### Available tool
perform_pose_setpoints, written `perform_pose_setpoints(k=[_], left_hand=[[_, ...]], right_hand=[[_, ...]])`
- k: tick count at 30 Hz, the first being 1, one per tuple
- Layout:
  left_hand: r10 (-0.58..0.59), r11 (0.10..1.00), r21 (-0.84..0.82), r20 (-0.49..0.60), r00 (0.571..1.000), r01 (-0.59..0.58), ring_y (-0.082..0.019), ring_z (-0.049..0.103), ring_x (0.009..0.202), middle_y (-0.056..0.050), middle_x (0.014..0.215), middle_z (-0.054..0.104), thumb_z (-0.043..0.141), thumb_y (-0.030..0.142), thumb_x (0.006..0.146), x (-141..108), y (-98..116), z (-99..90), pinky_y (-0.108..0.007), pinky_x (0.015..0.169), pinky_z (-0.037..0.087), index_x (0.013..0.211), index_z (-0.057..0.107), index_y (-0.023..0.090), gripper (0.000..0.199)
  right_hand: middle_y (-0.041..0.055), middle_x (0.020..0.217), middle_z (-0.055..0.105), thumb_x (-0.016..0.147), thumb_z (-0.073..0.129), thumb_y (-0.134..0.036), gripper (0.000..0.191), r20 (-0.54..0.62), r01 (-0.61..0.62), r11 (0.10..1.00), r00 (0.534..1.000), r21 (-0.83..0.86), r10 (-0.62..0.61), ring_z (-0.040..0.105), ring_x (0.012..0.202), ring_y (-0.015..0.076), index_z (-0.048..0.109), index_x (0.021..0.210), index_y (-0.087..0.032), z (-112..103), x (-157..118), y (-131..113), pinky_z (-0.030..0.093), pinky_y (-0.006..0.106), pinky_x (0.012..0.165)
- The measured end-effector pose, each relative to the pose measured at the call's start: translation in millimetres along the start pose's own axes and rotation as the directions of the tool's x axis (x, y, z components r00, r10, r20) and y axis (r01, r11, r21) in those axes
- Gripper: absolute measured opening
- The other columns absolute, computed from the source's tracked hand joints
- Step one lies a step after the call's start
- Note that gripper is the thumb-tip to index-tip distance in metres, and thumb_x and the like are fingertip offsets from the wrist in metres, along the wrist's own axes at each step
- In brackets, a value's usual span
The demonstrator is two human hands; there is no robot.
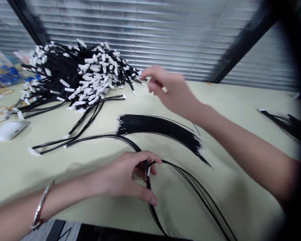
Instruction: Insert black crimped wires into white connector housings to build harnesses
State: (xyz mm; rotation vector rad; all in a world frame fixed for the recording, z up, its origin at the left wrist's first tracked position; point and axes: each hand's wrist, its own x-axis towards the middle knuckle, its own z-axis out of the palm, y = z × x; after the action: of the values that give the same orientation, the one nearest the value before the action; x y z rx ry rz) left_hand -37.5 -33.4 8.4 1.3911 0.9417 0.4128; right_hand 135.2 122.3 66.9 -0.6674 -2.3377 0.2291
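Observation:
My left hand (130,174) is curled around a bunch of black wires (154,212) near the table's front edge. A white connector (148,171) shows at its fingers. The wires trail off to the left and down to the right. My right hand (167,88) is raised at the right end of a big heap of black cables with white connectors (95,73). Its fingers are bent, index and thumb apart, and I see nothing between them. Between the hands lies a flat, curved bundle of cut black wires (158,127) with bare, silvery ends.
Looped cables (87,117) with white plugs lie left of the bundle. A white rounded case (8,130) sits at the left, near a bag of blue parts (6,73). More black cables (282,122) lie at the far right. Window blinds (165,33) stand behind the table.

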Motion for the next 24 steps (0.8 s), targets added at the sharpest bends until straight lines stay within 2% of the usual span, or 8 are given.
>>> perform_pose_setpoints(k=[2, 4, 8, 11, 14, 17, 21, 24], left_hand=[[-0.003, 1.0, -0.007, -0.008, 1.0, 0.003, -0.02, 0.063, 0.088, -0.002, 0.102, 0.064, 0.089, 0.025, 0.059, -0.1, -0.9, 0.8, -0.037, 0.084, 0.053, 0.116, 0.06, 0.024, 0.063], [-0.009, 1.0, -0.008, -0.012, 1.0, 0.009, -0.019, 0.062, 0.088, -0.002, 0.103, 0.064, 0.089, 0.026, 0.06, -0.1, -1.3, 1.8, -0.036, 0.083, 0.053, 0.116, 0.06, 0.025, 0.063], [-0.021, 0.999, 0.031, -0.026, 0.999, 0.022, -0.016, 0.061, 0.08, -0.002, 0.103, 0.065, 0.089, 0.029, 0.06, -0.1, -0.1, 3.1, -0.031, 0.075, 0.052, 0.118, 0.06, 0.026, 0.065], [-0.024, 0.998, 0.05, -0.042, 0.999, 0.026, -0.016, 0.061, 0.079, -0.002, 0.103, 0.065, 0.089, 0.033, 0.06, -0.1, 0.7, 3.5, -0.032, 0.075, 0.052, 0.118, 0.061, 0.027, 0.065], [-0.026, 0.999, 0.034, -0.046, 0.999, 0.028, -0.018, 0.062, 0.085, -0.002, 0.104, 0.065, 0.09, 0.035, 0.06, -0.1, 0.0, 3.8, -0.035, 0.08, 0.053, 0.117, 0.061, 0.027, 0.064], [-0.018, 1.0, 0.023, -0.049, 0.999, 0.019, -0.017, 0.061, 0.085, -0.001, 0.104, 0.064, 0.09, 0.035, 0.061, 0.0, -1.2, 4.9, -0.035, 0.081, 0.053, 0.116, 0.061, 0.027, 0.063], [-0.032, 0.999, 0.03, -0.074, 0.997, 0.034, -0.015, 0.06, 0.081, 0.001, 0.105, 0.064, 0.09, 0.033, 0.061, -0.1, -1.3, 7.3, -0.033, 0.079, 0.052, 0.116, 0.061, 0.03, 0.062], [-0.043, 0.997, 0.054, -0.086, 0.995, 0.048, -0.017, 0.062, 0.084, 0.001, 0.105, 0.064, 0.089, 0.036, 0.062, -0.3, -1.0, 8.7, -0.033, 0.078, 0.053, 0.117, 0.06, 0.031, 0.062]], right_hand=[[0.0002, 0.094, 0.064, 0.094, 0.041, -0.009, 0.03, -0.142, 0.011, 0.994, 0.99, 0.111, 0.005, 0.058, 0.081, 0.0103, 0.066, 0.104, -0.021, -25.3, -3.4, -6.6, 0.044, 0.028, 0.08], [0.0003, 0.099, 0.066, 0.092, 0.051, -0.008, 0.026, -0.304, 0.005, 0.951, 0.948, 0.31, 0.094, 0.062, 0.091, 0.0116, 0.069, 0.101, -0.024, -44.4, -11.4, -11.5, 0.047, 0.029, 0.085], [0.0011, 0.102, 0.066, 0.081, 0.071, -0.011, 0.021, -0.552, -0.038, 0.926, 0.793, 0.376, 0.257, 0.063, 0.101, 0.0158, 0.072, 0.092, -0.029, -59.5, -37.8, -3.5, 0.047, 0.03, 0.096], [0.0028, 0.099, 0.065, 0.085, 0.07, -0.024, 0.01, -0.595, -0.151, 0.888, 0.693, 0.434, 0.408, 0.062, 0.096, 0.0188, 0.073, 0.091, -0.032, -60.7, -61.1, 18.5, 0.047, 0.031, 0.089], [-0.0002, 0.113, 0.063, 0.086, 0.07, -0.033, 0.002, -0.425, -0.31, 0.729, 0.649, 0.61, 0.631, 0.059, 0.102, 0.0191, 0.072, 0.086, -0.034, -59.5, -81.2, 33.9, 0.047, 0.03, 0.083], [-0.0008, 0.111, 0.064, 0.087, 0.07, -0.033, 0.003, -0.186, -0.407, 0.529, 0.635, 0.744, 0.75, 0.06, 0.101, 0.0147, 0.071, 0.089, -0.033, -51.6, -94.6, 23.2, 0.049, 0.026, 0.085], [-0.0012, 0.094, 0.066, 0.084, 0.073, -0.032, 0.008, 0.048, -0.484, 0.344, 0.631, 0.805, 0.774, 0.062, 0.083, 0.0089, 0.071, 0.091, -0.027, -27.4, -106.4, -31.3, 0.052, 0.022, 0.079], [-0.0032, 0.086, 0.067, 0.079, 0.079, -0.03, 0.011, 0.176, -0.575, 0.364, 0.676, 0.733, 0.715, 0.061, 0.071, 0.0089, 0.068, 0.077, -0.026, -9.3, -115.7, -75.1, 0.052, 0.022, 0.071]])
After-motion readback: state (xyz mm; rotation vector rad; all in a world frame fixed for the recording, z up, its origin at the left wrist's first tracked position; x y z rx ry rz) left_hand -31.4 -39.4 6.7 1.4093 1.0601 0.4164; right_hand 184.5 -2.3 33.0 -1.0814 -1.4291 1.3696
